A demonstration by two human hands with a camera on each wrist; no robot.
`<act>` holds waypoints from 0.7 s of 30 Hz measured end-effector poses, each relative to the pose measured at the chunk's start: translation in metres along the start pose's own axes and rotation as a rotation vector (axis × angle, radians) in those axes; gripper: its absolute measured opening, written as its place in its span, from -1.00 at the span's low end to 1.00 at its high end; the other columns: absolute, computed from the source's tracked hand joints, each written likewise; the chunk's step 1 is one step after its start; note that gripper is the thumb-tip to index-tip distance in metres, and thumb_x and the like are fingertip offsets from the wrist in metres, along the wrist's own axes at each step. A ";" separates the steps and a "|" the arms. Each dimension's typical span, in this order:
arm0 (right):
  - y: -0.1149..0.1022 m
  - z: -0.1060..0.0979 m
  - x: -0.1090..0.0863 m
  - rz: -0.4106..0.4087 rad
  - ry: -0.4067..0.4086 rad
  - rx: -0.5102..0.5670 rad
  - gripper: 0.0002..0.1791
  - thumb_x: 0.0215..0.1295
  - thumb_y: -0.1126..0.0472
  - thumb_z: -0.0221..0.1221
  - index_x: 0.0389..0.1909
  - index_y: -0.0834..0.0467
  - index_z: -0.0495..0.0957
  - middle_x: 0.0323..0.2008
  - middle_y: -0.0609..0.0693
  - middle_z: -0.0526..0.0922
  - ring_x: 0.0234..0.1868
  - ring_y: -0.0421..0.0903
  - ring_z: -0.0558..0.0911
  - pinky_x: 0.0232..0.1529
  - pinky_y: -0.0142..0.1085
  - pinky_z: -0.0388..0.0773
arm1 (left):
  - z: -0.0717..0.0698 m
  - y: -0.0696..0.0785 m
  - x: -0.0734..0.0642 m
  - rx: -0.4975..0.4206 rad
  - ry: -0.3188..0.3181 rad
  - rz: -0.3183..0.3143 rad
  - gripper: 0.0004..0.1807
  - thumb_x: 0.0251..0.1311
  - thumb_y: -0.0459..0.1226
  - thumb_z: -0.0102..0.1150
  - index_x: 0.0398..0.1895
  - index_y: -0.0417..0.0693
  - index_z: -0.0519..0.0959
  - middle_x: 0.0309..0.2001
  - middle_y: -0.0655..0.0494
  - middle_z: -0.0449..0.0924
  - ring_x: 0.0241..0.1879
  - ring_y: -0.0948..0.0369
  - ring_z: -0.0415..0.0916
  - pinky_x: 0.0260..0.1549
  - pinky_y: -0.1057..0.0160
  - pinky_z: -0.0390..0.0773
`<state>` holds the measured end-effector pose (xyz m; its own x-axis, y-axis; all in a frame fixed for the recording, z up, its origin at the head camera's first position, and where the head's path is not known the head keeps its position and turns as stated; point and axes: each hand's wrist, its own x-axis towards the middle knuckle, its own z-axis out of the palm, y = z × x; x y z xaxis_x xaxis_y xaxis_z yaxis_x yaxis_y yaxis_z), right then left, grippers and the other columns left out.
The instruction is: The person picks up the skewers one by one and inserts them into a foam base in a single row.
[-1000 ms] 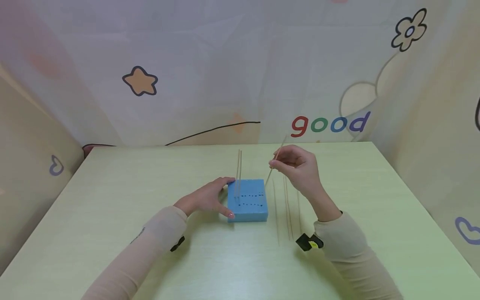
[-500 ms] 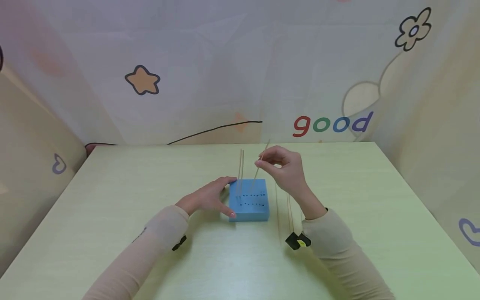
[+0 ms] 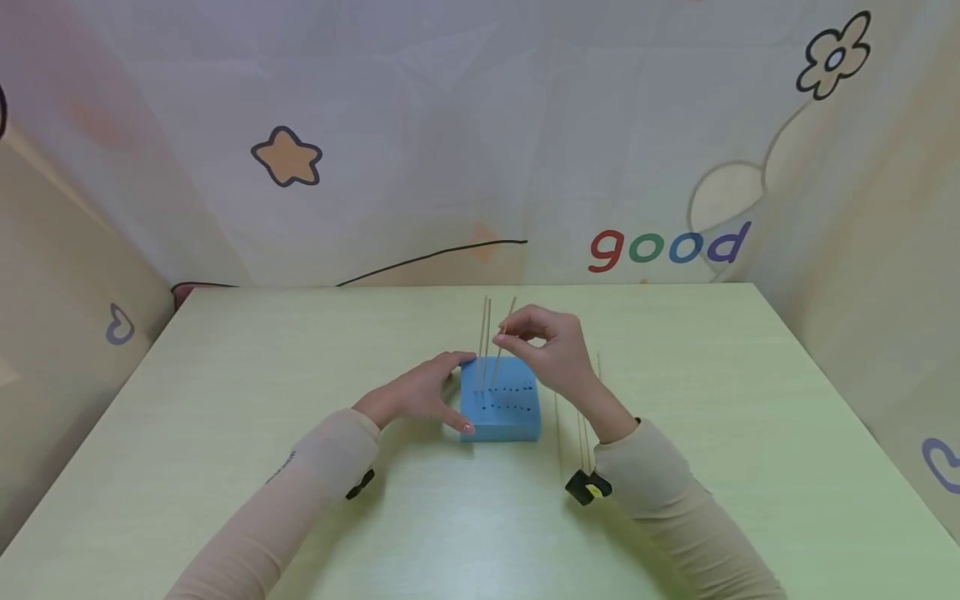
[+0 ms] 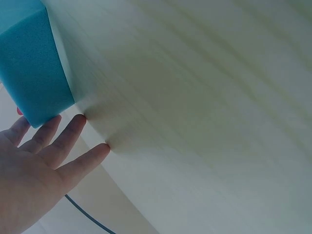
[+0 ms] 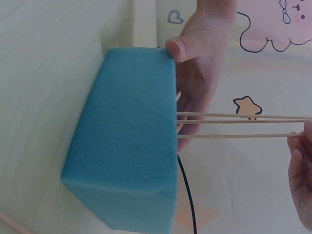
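Observation:
A blue foam block (image 3: 501, 432) with rows of dark dots on top sits on the table. My left hand (image 3: 418, 392) grips its left side, thumb at the front corner and index finger along the back; in the left wrist view the other fingers are spread low beside the block (image 4: 36, 68). Two thin wooden sticks (image 3: 483, 329) stand upright in the block's top left. Between thumb and fingertips my right hand (image 3: 551, 350) pinches a third stick (image 3: 496, 367), slightly tilted. Its lower end meets the block's top just right of the standing pair, as the right wrist view also shows.
Several loose wooden sticks (image 3: 557, 437) lie on the table (image 3: 465, 517) to the right of the block, partly hidden under the right forearm. A patterned cloth wall (image 3: 420, 150) closes off the back and sides.
My right hand has moved left and slightly down, carrying its stick from beyond the block's right edge to beside the two standing sticks. The left hand keeps its hold on the block.

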<state>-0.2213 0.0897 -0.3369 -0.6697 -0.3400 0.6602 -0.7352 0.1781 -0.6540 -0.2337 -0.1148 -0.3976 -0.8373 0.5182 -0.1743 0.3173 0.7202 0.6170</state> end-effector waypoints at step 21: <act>0.022 -0.022 -0.023 0.145 -0.097 -0.109 -0.75 0.04 0.37 0.29 -0.21 0.30 0.58 -0.30 0.11 0.65 -0.33 -0.09 0.61 -0.32 -0.31 0.58 | 0.001 -0.001 0.001 -0.011 0.000 0.001 0.17 -0.34 -0.01 0.50 0.38 -0.07 0.02 0.33 -0.03 0.09 0.28 0.04 0.10 0.23 0.09 0.14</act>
<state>-0.2243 0.1223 -0.3584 -0.7598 -0.3902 0.5201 -0.6426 0.3286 -0.6922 -0.2344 -0.1144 -0.3985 -0.8368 0.5192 -0.1738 0.3134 0.7145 0.6255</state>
